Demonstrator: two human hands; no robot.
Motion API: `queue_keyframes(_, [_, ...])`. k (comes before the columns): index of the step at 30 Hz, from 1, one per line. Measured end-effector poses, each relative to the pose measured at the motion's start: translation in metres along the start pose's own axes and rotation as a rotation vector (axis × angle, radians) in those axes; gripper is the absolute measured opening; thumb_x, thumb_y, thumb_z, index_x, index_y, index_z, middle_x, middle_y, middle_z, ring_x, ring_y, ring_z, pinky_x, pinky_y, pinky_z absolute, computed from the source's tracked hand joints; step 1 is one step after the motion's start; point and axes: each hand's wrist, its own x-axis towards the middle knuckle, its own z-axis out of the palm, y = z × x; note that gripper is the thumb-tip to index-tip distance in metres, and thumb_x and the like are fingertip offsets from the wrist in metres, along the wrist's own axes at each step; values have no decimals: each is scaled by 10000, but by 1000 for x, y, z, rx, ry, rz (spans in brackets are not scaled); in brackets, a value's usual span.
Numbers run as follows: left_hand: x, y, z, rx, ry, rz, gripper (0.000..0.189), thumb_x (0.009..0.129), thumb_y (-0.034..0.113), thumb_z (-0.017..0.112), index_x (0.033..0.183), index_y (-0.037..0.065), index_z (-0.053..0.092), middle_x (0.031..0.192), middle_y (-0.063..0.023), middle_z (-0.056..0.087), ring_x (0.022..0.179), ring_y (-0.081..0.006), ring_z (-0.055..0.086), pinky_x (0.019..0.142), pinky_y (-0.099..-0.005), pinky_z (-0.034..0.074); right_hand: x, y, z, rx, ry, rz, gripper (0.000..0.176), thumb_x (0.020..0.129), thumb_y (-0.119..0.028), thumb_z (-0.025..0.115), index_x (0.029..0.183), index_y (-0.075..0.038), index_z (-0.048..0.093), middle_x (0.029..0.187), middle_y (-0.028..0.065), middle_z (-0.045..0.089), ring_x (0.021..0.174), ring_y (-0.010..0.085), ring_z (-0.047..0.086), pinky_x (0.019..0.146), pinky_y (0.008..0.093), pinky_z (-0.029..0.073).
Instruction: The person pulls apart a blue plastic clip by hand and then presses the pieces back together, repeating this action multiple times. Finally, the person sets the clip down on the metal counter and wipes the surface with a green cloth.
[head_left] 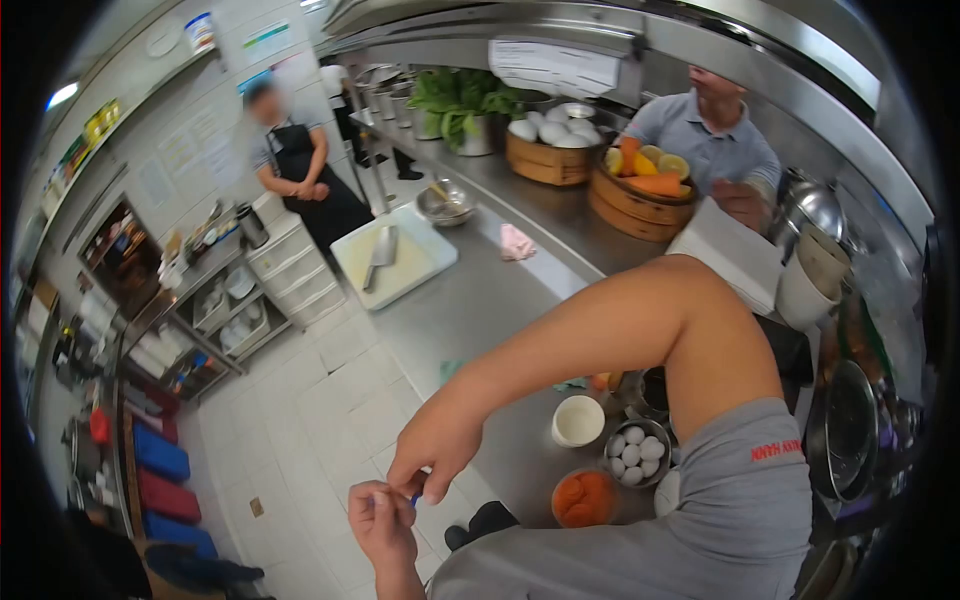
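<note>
My right hand point(440, 445) reaches in from the right with a bent elbow, its thumb and fingers pinched together. Just below it, my left hand point(383, 518) is closed, fingertips nearly meeting those of the right. A small blue item point(415, 498) shows between the fingertips of both hands; its kind is too small to make out. The hands are over the tiled floor, beside the steel counter point(500, 330). Closest on the counter are a white cup point(578, 421), a steel bowl of white eggs point(637, 452) and a container of orange contents point(584, 499).
A cleaver point(381, 258) lies on a white cutting board point(430, 265). Behind are a metal bowl point(446, 204), a pink cloth point(516, 242) and bamboo steamers point(640, 210). One person point(735, 150) stands across the counter, another point(295, 160) by the far wall.
</note>
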Motion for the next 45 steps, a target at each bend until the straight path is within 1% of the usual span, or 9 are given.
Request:
queue_keyframes(2, [3, 4, 4, 63, 32, 13, 197, 1150, 233, 685, 1154, 45, 628, 772, -24, 594, 592, -81, 464, 543, -261, 348, 2, -2, 0, -41, -21, 19, 337, 1087, -332, 721, 1215, -23, 684, 1087, 133, 766, 997, 323, 718, 874, 473, 556])
queue_keyframes(7, [1, -3, 2, 173, 64, -5, 273, 1170, 294, 659, 1043, 61, 595, 745, -9, 569, 582, -72, 443, 537, -258, 314, 4, -3, -6, -151, 138, 128, 366, 1088, -368, 716, 1193, -19, 683, 1030, 142, 768, 973, 335, 734, 826, 479, 564])
queue_keyframes(11, [2, -13, -3, 106, 73, 3, 335, 1181, 336, 640, 969, 81, 590, 734, 6, 555, 583, -65, 436, 538, -252, 302, 1, -10, -7, -132, 201, 143, 385, 1094, -393, 709, 1177, -19, 669, 1014, 146, 763, 971, 336, 735, 817, 481, 564])
queue_keyframes(14, [1, -8, -5, 226, 2, -26, 332, 1175, 336, 653, 964, 87, 592, 735, 14, 549, 587, -61, 430, 541, -252, 302, 4, -5, -2, -110, 233, 127, 394, 1101, -404, 703, 1163, -18, 658, 1007, 145, 759, 958, 337, 731, 805, 489, 559])
queue_keyframes(20, [1, -6, 8, 304, 43, 32, 251, 1152, 282, 691, 1025, 80, 615, 699, 35, 518, 558, -46, 394, 507, -251, 256, 2, -9, -4, -92, 159, 152, 396, 1105, -409, 697, 1170, -20, 662, 1034, 153, 756, 967, 337, 722, 810, 487, 551])
queue_keyframes(29, [-5, -3, 9, 300, 4, 42, 202, 1132, 232, 711, 1066, 59, 629, 710, 44, 521, 579, -35, 390, 535, -249, 256, -1, -16, -4, -89, 122, 163, 415, 1115, -425, 672, 1189, -17, 674, 991, 142, 741, 929, 332, 710, 795, 488, 540])
queue_keyframes(32, [-5, -7, 6, 282, 3, 33, 211, 1129, 236, 717, 1058, 56, 632, 712, 39, 531, 582, -40, 398, 539, -254, 265, 1, -9, -3, -136, 96, 138, 409, 1113, -414, 675, 1204, -16, 677, 998, 142, 747, 945, 329, 716, 805, 488, 546])
queue_keyframes(35, [-6, -5, 3, 291, -29, 5, 216, 1133, 227, 725, 1071, 30, 663, 796, 15, 598, 652, -50, 471, 582, -241, 351, -2, -12, -5, -132, 61, 139, 403, 1112, -406, 675, 1215, -16, 677, 1016, 144, 750, 969, 328, 721, 820, 488, 553])
queue_keyframes(45, [-7, -2, 6, 347, -22, 99, 185, 1127, 203, 718, 1064, 59, 620, 769, 3, 586, 623, -54, 471, 562, -235, 343, 4, -4, -3, 97, 36, 175, 444, 1124, -451, 664, 1231, -20, 669, 1092, 144, 737, 996, 306, 724, 848, 465, 567])
